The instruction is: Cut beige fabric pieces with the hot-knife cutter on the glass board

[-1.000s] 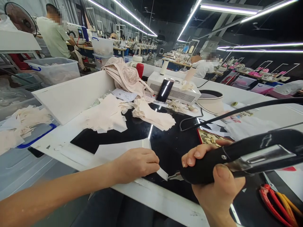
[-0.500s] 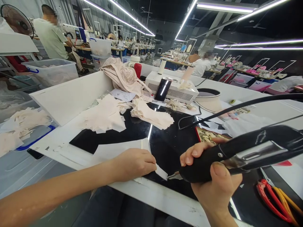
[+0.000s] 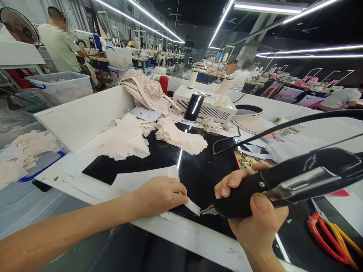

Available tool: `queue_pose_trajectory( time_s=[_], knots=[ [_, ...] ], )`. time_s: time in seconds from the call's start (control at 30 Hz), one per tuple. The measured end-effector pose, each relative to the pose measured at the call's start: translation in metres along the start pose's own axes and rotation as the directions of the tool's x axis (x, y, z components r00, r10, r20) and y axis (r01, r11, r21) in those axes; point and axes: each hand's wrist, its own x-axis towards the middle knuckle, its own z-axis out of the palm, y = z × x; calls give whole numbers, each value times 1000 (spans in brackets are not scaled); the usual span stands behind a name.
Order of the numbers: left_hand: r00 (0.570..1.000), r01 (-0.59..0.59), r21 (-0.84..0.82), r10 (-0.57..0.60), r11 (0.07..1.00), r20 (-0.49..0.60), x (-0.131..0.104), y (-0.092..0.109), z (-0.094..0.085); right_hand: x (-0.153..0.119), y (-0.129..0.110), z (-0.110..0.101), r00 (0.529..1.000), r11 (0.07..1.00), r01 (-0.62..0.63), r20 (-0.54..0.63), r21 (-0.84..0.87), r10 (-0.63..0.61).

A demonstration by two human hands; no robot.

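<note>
My left hand point(image 3: 163, 196) is closed, fingers pressed together on a white sheet point(image 3: 130, 180) of thin material. The sheet lies over the black table surface point(image 3: 210, 177), and a narrow end of it sticks out past my fingertips. My right hand point(image 3: 255, 204) grips a black corded hand tool point(image 3: 244, 200) with a silver lever on its side. Its pointed metal tip touches or nearly touches the narrow white end. What lies under my left fingers is hidden.
Stacks of pale beige fabric pieces point(image 3: 124, 138) lie behind my left hand. A phone point(image 3: 195, 107) leans on a white vented box point(image 3: 208, 104). Red-handled scissors point(image 3: 323, 234) lie at right, below the tool's cable point(image 3: 295, 122). Co-workers point(image 3: 58, 47) sit beyond the table walls.
My left fingertips have shifted very slightly on the white sheet. The tool and its tip stay at the same spot; otherwise the view has only moved a little.
</note>
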Motion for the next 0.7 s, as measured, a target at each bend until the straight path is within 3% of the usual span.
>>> queue_pose_trajectory(
  time_s=[0.2, 0.7],
  knots=[
    [992, -125, 184, 129, 975, -8, 0, 1, -2, -1, 0, 0, 1000, 1000, 8, 3, -6, -8],
    [990, -135, 355, 138, 925, 16, 4, 8, -2, 0, -1, 2, 1000, 1000, -6, -25, -21, 6]
  ],
)
